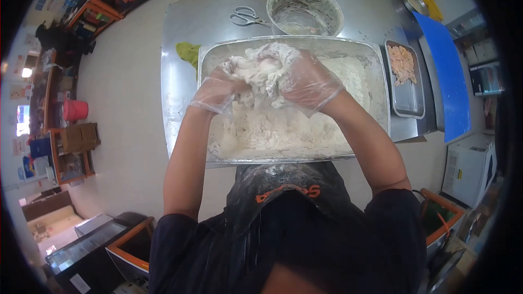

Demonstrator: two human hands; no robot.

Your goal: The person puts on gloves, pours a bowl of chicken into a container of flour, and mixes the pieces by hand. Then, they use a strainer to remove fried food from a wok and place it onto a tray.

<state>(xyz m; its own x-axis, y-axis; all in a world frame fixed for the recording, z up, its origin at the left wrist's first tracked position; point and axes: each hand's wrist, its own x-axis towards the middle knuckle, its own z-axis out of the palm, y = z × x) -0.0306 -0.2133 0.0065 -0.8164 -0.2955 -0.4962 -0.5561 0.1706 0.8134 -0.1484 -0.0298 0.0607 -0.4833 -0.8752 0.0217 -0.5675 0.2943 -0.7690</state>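
Both my hands wear clear plastic gloves and are raised over a large metal tray [294,160] of white flour [272,130]. Between them is a clump of flour-coated meat pieces [267,68], lifted above the flour. My left hand [220,88] curls its fingers around the clump's left side. Gripping it from the right is my right hand [310,81], its fingers partly hidden by the white coating. A deeper heap of flour [351,76] lies in the tray's right part.
Behind the tray stand a metal bowl [305,11] with residue on its walls and scissors [248,17]. A green cloth [188,53] lies at the tray's left corner. To the right are a smaller tray [408,103] with raw meat pieces [402,64] and a blue board [449,87].
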